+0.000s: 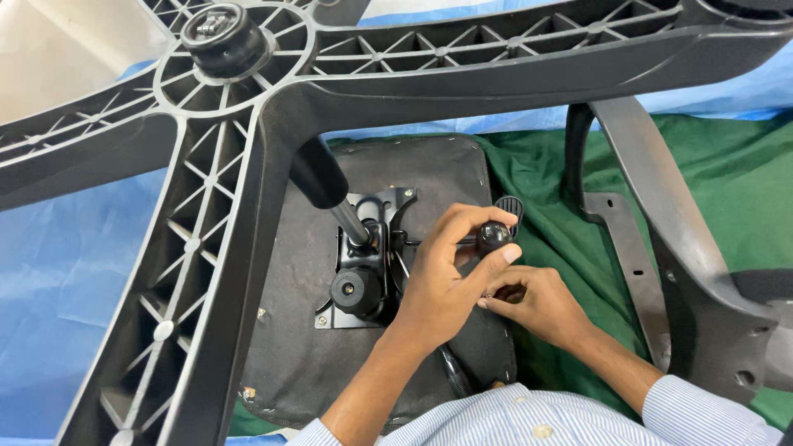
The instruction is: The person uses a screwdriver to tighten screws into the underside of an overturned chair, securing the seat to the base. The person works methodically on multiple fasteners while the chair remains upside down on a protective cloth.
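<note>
An office chair lies upside down, with its black seat underside (297, 330) facing me. A metal tilt mechanism plate (363, 248) is bolted to it, with a round tension knob (355, 291) and the gas-lift column (326, 186). My left hand (442, 277) is closed around a black rounded handle (494, 235) just right of the mechanism, next to a ribbed lever paddle (512, 206). My right hand (541, 304) rests lower on the seat's right edge, its fingertips pinched together beneath the left hand. What they pinch is hidden.
The black five-arm star base (239, 140) looms close over the left and top, with a caster socket (223, 37). A black armrest bracket (652, 231) stands at the right. Green cloth (727, 182) and blue sheeting (58, 264) cover the surface below.
</note>
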